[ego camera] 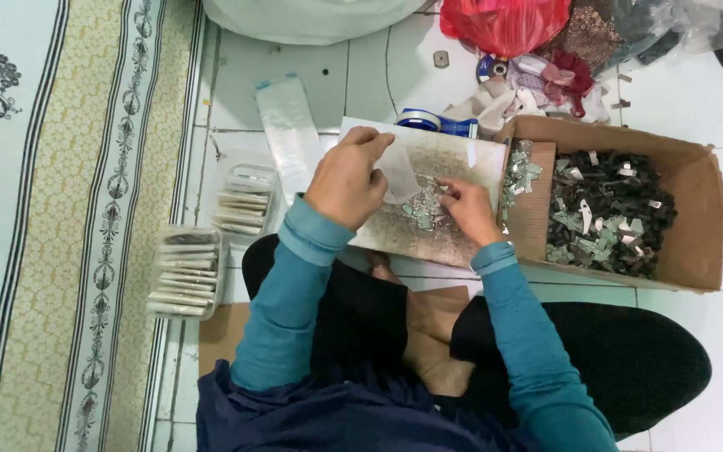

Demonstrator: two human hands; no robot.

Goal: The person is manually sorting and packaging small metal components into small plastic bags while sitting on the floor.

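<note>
Pinching a clear pouch (398, 172), left hand (347, 177); right hand (464, 207) fingers apparently closed on small, indistinct pieces (422, 213).

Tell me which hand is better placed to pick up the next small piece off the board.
Probably the right hand: its fingertips already rest on the small metal pieces on the board. The left hand holds a small clear bag above them.

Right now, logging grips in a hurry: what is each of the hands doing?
Left hand: closed on a small clear plastic bag.
Right hand: fingers pinched at small metal pieces on the board.
</note>
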